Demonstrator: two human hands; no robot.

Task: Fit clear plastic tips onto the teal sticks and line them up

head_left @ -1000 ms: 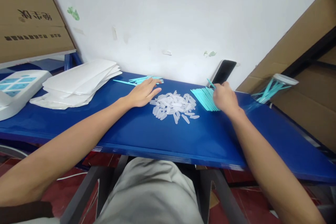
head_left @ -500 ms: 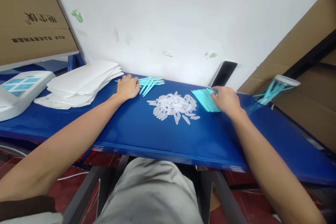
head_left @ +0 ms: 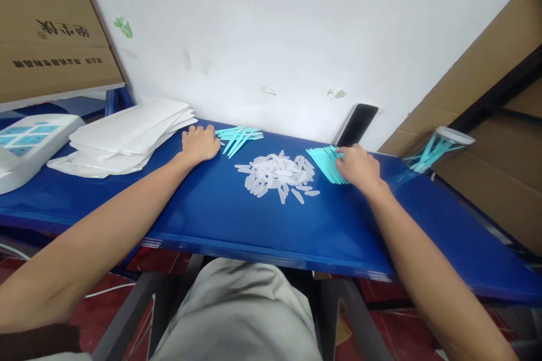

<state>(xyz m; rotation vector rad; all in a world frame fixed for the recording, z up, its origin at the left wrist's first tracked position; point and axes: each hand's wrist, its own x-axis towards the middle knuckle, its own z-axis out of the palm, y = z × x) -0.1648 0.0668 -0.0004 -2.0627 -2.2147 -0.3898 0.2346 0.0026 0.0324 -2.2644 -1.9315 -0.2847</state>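
My left hand (head_left: pixel 200 142) rests with curled fingers at the back of the blue table, beside a loose, crossed pile of teal sticks (head_left: pixel 237 139). A small pale tip shows by its thumb side, but what the fingers hold is hidden. My right hand (head_left: pixel 359 166) is closed at the right end of a neat row of parallel teal sticks (head_left: pixel 325 164), its fingertips pressed on the endmost ones. Between the hands lies a heap of small translucent white blade-shaped pieces (head_left: pixel 277 174), a few of them strayed towards the front right.
White paper-like bags (head_left: pixel 127 130) are stacked at left, beside a white device with blue panels (head_left: pixel 34 144). A phone (head_left: pixel 358 124) leans on the wall. A clear container with teal sticks (head_left: pixel 436 149) lies at right. Cardboard (head_left: pixel 55 34) stands at back left.
My right hand has shifted slightly left and down along the row; the stick end that stuck up above the row no longer shows. My left hand stays beside the loose pile.
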